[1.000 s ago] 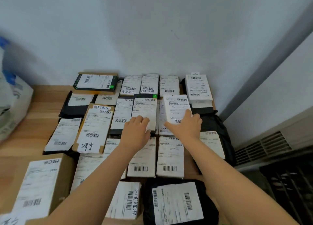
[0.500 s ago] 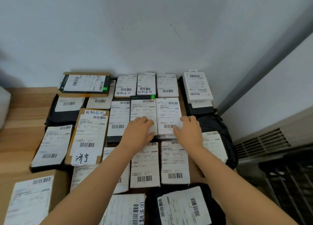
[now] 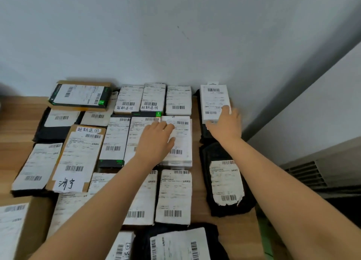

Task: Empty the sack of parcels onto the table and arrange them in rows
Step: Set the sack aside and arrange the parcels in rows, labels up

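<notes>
Wooden table (image 3: 17,126) stands against a pale wall, covered with labelled parcels lying flat in rough rows, labels up.

Far left, near corner: big cardboard box (image 3: 37,218), cut off by the frame. Behind it is a black bag with white label (image 3: 37,165). Just beside that is a brown carton (image 3: 78,158) with a handwritten slip at its near end. Back left by the wall: green-and-black box (image 3: 80,95) lying on a cardboard piece.

Centre, back row: three white parcels (image 3: 154,97) side by side. Second row: left hand (image 3: 156,140) is palm down, fingers straight and slightly spread. It lies flat across a labelled dark box (image 3: 136,132) and the white parcel (image 3: 181,142) touching it, and grips nothing. Near row: two long white parcels (image 3: 173,197) side by side, with the left forearm crossing over one. At the bottom edge is a dark bag with a skewed label (image 3: 179,244).

Right, back corner: white box (image 3: 214,99) sits on top of something black. Right hand (image 3: 226,126) rests on its near right corner, fingers extended on the top face, thumb out along the near edge, not curled round it. Nearer: black bag with torn label (image 3: 226,181), lying apart from the centre rows. Far right, off the table: vent grille (image 3: 304,175).
</notes>
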The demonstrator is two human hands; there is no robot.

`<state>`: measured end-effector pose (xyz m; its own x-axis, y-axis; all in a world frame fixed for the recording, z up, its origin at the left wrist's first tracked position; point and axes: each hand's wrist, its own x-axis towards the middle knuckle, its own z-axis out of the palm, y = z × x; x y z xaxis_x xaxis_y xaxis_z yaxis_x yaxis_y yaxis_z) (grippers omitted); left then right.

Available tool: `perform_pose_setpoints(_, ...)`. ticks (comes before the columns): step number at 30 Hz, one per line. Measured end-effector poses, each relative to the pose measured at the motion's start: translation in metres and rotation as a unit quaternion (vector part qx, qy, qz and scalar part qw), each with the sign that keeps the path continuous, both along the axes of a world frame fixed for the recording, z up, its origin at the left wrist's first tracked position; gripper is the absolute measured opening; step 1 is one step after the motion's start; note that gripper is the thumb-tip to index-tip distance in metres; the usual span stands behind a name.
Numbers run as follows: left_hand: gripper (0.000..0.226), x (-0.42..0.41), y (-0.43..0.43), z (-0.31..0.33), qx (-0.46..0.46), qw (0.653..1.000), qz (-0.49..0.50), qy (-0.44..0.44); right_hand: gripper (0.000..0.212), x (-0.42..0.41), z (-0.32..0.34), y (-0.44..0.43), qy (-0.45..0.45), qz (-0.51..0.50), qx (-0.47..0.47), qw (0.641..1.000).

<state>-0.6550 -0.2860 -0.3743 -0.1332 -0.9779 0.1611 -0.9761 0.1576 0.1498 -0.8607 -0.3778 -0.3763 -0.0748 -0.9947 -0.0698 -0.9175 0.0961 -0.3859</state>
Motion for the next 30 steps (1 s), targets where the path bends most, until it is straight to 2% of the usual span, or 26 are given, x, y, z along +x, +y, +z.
perform_pose_setpoints(6, 0.029, -0.016, -0.004, -0.008, -0.002, 0.999, 0.030, -0.028, 0.098, 0.008, -0.018, -0.025, 0.024, 0.006, 0.065, 0.998)
perform_pose_setpoints(16, 0.030, -0.034, 0.011, -0.005, -0.007, 0.998, 0.041, -0.046, 0.098, -0.005, -0.014, -0.017, -0.058, 0.006, 0.039, 0.998)
perform_pose_setpoints(24, 0.029, -0.039, 0.041, 0.022, -0.056, 0.998, 0.013, -0.015, 0.098, -0.037, 0.012, 0.053, -0.160, 0.027, -0.029, 0.986)
perform_pose_setpoints(30, 0.030, -0.044, 0.110, 0.017, -0.066, 0.996, -0.053, 0.005, 0.096, -0.061, 0.026, 0.161, -0.138, 0.018, -0.054, 0.989)
